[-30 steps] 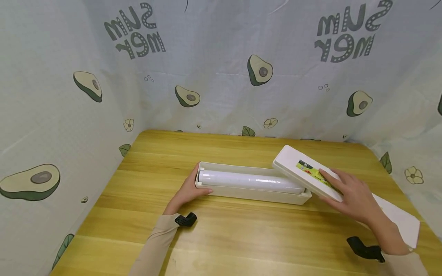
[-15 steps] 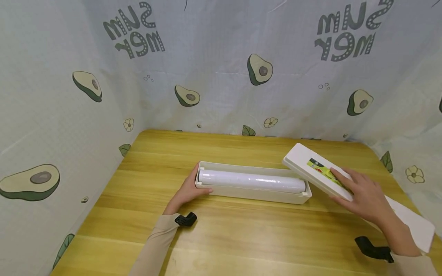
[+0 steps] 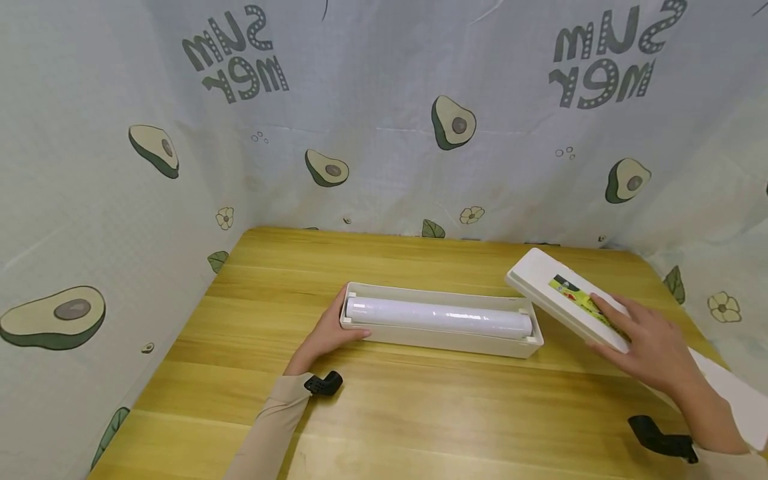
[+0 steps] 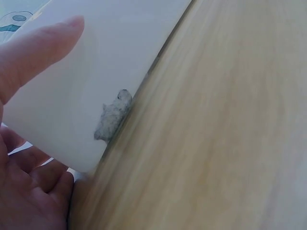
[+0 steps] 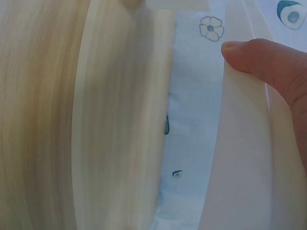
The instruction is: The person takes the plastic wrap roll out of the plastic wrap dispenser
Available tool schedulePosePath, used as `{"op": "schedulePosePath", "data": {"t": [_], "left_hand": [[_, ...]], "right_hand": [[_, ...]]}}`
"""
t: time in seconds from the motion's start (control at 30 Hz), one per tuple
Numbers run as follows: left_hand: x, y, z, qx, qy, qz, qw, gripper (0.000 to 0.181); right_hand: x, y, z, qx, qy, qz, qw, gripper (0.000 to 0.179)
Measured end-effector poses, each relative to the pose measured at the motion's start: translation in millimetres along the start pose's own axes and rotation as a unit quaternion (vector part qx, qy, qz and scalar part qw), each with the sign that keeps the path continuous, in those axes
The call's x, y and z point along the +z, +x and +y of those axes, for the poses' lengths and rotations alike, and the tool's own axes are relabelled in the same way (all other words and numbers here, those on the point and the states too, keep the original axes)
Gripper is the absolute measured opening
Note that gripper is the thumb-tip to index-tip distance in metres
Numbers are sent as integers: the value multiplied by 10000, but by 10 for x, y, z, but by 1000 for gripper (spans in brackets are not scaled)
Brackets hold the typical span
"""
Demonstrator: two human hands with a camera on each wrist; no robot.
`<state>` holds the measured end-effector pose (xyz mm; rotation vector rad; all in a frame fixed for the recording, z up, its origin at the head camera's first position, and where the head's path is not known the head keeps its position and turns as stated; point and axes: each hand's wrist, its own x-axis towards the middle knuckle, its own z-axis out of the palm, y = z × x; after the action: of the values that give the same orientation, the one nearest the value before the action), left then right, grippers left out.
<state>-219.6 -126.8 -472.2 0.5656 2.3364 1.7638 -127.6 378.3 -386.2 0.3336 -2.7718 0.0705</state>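
From above and on the near side of the white box [image 3: 444, 338], the head view faces forward and down across its full length to the curtain [image 3: 384, 140] behind. Very close, the left wrist view looks tilted at the box's left end, which the head view shares; the right wrist view, right of the box, looks closely along the lid [image 5: 240, 143], which the head view also shows.

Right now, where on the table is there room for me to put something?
The table is bare in front of the white box, between the left hand and right hand; also behind the box, up to the curtain, and left of the left hand. It's crowded at the right, where the right hand holds a long lid.
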Motion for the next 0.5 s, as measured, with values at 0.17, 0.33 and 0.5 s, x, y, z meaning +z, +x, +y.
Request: {"op": "schedulePosePath", "data": {"t": [0.17,0.33,0.5], "left_hand": [[-3,-3,20,19,31,48,10000,100],[-9,-4,-10,114,17,59,9999,100],[-9,-12,-24,68,80,64,9999,103]], "right_hand": [[27,-21,49,116,-28,-46,9999,98],[66,-57,97,178,-27,-35,9998,98],[87,-104,142,200,37,-57,9998,98]]}}
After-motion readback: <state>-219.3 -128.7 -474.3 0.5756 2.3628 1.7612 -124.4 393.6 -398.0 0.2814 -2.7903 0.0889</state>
